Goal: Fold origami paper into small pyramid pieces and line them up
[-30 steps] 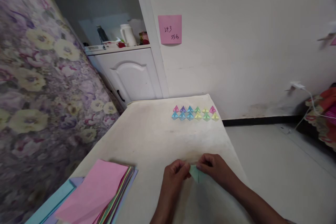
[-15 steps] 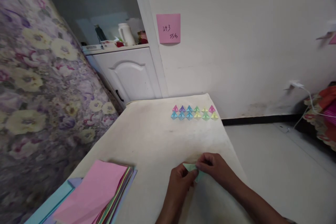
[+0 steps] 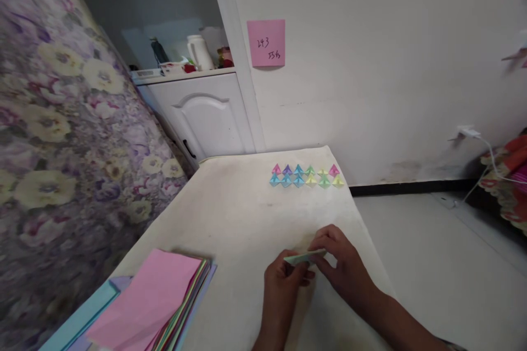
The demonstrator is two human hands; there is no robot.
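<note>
Folding: both hands are working a small pale green paper piece (image 3: 303,256) just above the near part of the table (image 3: 239,203); a second ago it was lying open as a flat triangle between the fingers, and now it is showing edge-on as a thin strip, so a flap is being closed over
Left hand (image 3: 286,279): is pinching the piece's left end, thumb and fingers clamped together on it; it is sitting slightly nearer the body than before
Right hand (image 3: 340,263): is gripping the right end, fingers closed over the paper; it is riding a little higher and farther out than it was
Finished pieces (image 3: 307,176): are sitting in two rows at the table's far edge, well apart from the hands, unmoved
Paper stack (image 3: 156,301): is lying at the near left corner, pink sheet on top, untouched
Meaning: the fold is looking further along, the piece being flattened rather than spread
</note>
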